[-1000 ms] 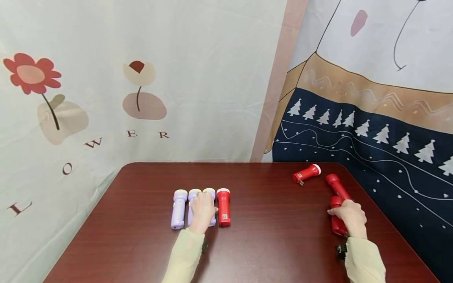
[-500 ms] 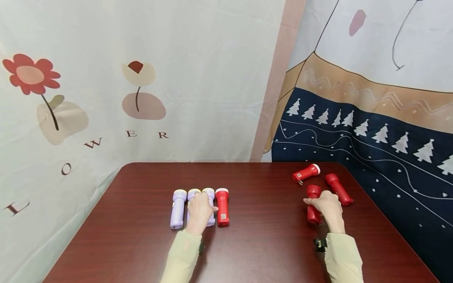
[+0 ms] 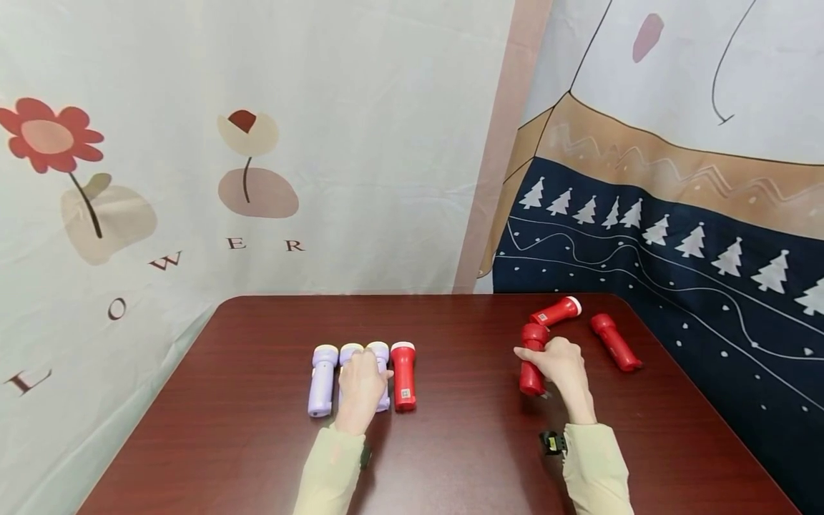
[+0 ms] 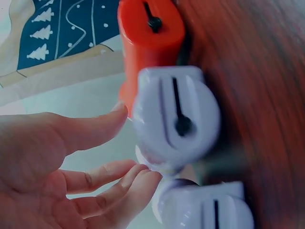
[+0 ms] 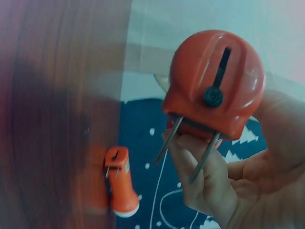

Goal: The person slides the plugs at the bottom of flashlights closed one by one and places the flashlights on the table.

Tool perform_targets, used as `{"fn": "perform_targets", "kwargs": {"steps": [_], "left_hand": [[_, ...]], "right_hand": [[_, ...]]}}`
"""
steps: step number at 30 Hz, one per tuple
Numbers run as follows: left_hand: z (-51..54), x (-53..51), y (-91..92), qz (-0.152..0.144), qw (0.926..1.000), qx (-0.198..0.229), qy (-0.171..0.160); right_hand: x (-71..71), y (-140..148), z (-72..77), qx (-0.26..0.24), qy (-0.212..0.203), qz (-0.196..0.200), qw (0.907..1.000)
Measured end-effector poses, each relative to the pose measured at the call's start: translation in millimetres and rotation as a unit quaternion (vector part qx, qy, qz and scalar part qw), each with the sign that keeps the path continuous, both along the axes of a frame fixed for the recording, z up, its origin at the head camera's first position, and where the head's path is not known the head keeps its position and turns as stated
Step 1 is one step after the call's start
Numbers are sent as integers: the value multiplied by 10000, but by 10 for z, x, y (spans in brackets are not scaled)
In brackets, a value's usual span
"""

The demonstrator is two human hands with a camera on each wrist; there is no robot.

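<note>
My left hand (image 3: 360,390) lies over a row of lilac flashlights. In the left wrist view its thumb and fingers pinch one lilac flashlight (image 4: 176,114) from both sides. Beside that stands a red flashlight (image 3: 404,378) with a white head, parallel in the row. The leftmost lilac flashlight (image 3: 323,380) is in full view; the two others are partly covered by the hand. My right hand (image 3: 565,368) holds another red flashlight (image 5: 217,83) just above the table. Two metal plug prongs (image 5: 205,157) stick out of it.
A red flashlight (image 3: 556,311) with a white head lies behind the right hand, near the table's back edge. One more red flashlight (image 3: 616,343) lies slanted by the right edge. Printed curtains (image 3: 386,143) hang behind the brown table (image 3: 463,450).
My right hand has lifted its red flashlight from the right side of the table and carried it left, away from the slanted one. The left hand has stayed at the lilac row.
</note>
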State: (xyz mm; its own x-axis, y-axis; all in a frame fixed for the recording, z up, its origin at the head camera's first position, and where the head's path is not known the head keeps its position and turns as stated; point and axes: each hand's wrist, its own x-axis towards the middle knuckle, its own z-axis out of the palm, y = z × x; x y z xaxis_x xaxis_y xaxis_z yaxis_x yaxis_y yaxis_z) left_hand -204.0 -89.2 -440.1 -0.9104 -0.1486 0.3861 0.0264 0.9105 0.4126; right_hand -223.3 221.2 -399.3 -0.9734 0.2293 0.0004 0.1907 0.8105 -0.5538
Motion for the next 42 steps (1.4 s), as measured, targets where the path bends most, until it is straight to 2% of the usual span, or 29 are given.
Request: {"fn": "perform_targets", "kwargs": {"steps": [2,5,9,13,17,20,23,26,31,42], "left_hand": [[5,6,46,-40,9998,-132,122],[31,33,150,-110,9994,-303,133],[59,82,296,-420,9980,-345,314],[50,119,424,-1112,9916,-283,595],[65,181,558,-1816,9821,-108,489],[85,232,659,-2162,9759,-21,306],[94,271,742,-2410,9701,0,286],[93,293,798,-2566,9654,-40,464],[88,308,839,-2653,9610,-290,731],[41,300,879,-2599,9600,-455,936]], "right_hand": [[-5,-57,4,-89,50,5,9999],[-7,-154,20,-183,62,8,9998],[-16,-277,17,-297,78,11,9995],[-29,-377,-15,-450,133,4,9989],[-33,-470,-38,-570,231,-43,9981],[-20,-532,-33,-636,309,-42,9975],[0,-593,-20,-711,337,-15,9969],[9,-646,-22,-738,359,13,9966],[20,-720,-35,-749,458,67,9961],[52,-841,-19,-665,621,143,9958]]}}
